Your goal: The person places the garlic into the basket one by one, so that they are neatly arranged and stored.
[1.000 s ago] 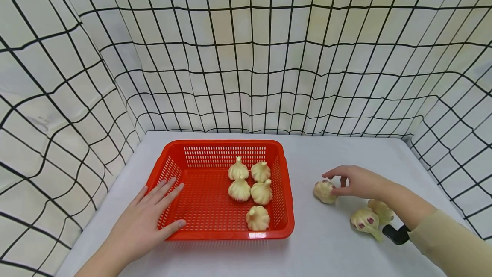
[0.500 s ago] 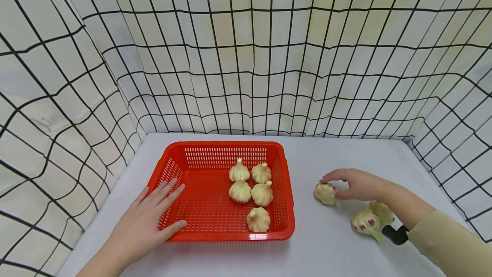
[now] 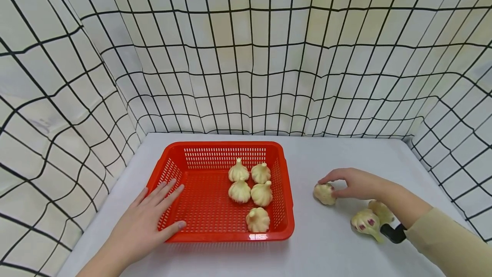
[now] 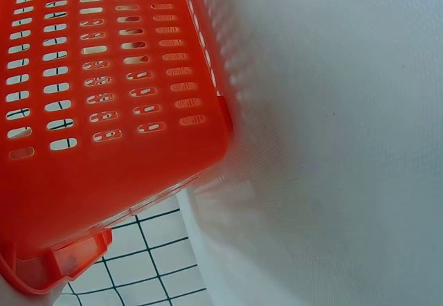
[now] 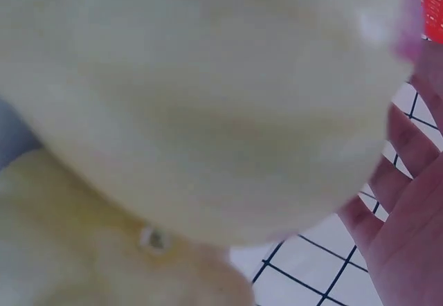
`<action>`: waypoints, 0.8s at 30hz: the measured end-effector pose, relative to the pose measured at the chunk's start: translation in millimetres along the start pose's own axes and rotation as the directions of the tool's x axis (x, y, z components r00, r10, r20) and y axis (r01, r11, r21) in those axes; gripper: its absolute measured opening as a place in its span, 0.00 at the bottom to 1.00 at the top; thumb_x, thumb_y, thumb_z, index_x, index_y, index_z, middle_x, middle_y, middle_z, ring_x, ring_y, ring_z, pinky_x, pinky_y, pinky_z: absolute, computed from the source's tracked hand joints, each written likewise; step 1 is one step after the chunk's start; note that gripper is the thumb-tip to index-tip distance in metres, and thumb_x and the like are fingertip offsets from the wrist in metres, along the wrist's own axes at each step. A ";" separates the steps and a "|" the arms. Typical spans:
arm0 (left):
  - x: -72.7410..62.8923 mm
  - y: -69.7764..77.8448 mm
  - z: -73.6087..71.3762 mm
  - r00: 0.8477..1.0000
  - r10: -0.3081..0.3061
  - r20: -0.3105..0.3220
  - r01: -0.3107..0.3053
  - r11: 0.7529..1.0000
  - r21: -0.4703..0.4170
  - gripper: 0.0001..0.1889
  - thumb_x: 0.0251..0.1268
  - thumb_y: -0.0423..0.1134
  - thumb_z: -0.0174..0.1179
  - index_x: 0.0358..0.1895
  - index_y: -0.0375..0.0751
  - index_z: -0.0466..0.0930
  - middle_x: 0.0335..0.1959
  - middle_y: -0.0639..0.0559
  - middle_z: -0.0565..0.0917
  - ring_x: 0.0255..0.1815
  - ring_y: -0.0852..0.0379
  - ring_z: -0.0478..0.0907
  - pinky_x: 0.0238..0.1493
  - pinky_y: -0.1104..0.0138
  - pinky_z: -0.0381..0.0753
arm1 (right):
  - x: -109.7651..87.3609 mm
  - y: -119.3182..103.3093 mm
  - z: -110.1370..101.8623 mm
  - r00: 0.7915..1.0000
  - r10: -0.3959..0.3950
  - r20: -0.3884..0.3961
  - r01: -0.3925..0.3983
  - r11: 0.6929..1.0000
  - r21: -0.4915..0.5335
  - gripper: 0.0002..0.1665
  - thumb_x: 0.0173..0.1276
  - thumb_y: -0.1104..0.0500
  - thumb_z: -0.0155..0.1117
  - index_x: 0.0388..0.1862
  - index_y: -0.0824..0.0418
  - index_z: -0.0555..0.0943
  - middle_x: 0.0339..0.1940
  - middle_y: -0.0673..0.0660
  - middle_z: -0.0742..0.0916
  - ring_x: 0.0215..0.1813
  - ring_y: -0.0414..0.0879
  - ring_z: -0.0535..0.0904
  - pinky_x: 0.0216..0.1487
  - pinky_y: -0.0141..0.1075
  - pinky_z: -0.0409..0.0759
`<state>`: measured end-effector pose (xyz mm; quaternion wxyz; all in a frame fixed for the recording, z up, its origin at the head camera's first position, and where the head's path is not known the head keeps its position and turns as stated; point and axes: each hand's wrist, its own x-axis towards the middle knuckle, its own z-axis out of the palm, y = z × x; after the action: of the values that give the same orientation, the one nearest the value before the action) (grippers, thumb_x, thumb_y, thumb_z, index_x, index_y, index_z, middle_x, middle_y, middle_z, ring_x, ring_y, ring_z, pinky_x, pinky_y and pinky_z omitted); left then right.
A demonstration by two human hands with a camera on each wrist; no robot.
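In the head view, my left hand [image 3: 140,221] lies with straight, spread fingers over the left rim of a red plastic basket [image 3: 226,237]. Several pale garlic bulbs stand in the basket's right half, one of them [image 3: 258,220] near its front wall. On the table to the right, my right hand [image 3: 355,184] pinches a purple-marked garlic bulb [image 3: 324,194] between thumb and fingertips. Two more bulbs lie beneath that forearm: a purple-streaked one [image 3: 366,222] and a partly hidden one [image 3: 381,212]. Close up in the right wrist view, a blurred garlic bulb [image 5: 208,112] covers part of the hand.
A white-covered table [image 3: 307,251] bears everything. Black netting [image 3: 251,72] over white sheeting encloses the back and both sides. A black wrist strap [image 3: 393,233] shows at the right sleeve. The perforated basket side [image 4: 104,181] fills the left of the left wrist view.
My right fingers have moved slightly left and down over the garlic bulb, from beside its top to touching it. The left hand and basket stay where they were.
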<state>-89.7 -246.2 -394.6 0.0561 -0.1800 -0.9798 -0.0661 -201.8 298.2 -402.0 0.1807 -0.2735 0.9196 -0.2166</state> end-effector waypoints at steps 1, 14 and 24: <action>0.1 0.0 -0.2 1.000 0.001 -0.003 -0.001 1.000 0.000 0.45 0.60 0.70 0.58 0.78 0.56 0.58 0.78 0.47 0.59 0.75 0.41 0.59 0.76 0.60 0.22 | 1.1 -1.1 0.2 1.000 0.001 0.002 -0.001 1.000 0.000 0.23 0.64 0.53 0.71 0.59 0.43 0.82 0.56 0.42 0.83 0.62 0.51 0.77 0.63 0.56 0.74; 1.1 1.4 -1.7 1.000 -0.004 0.003 0.004 1.000 -0.004 0.45 0.60 0.69 0.59 0.78 0.55 0.58 0.78 0.47 0.60 0.75 0.40 0.59 0.78 0.52 0.30 | 6.3 -6.6 3.7 1.000 -0.007 0.016 0.007 1.000 0.017 0.24 0.63 0.49 0.72 0.59 0.44 0.83 0.56 0.46 0.83 0.61 0.53 0.76 0.61 0.57 0.75; 0.5 0.2 -1.2 1.000 -0.001 -0.004 0.001 1.000 -0.003 0.45 0.60 0.68 0.59 0.78 0.55 0.58 0.78 0.47 0.60 0.75 0.40 0.59 0.77 0.57 0.24 | 8.8 -12.0 4.6 0.999 0.035 0.017 -0.036 0.999 0.022 0.29 0.64 0.45 0.71 0.63 0.51 0.81 0.58 0.49 0.83 0.60 0.54 0.77 0.60 0.55 0.77</action>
<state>-89.9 -246.0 -393.3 0.0579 -0.1793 -0.9797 -0.0677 -201.6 282.7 -401.8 0.1953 -0.2569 0.9203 -0.2213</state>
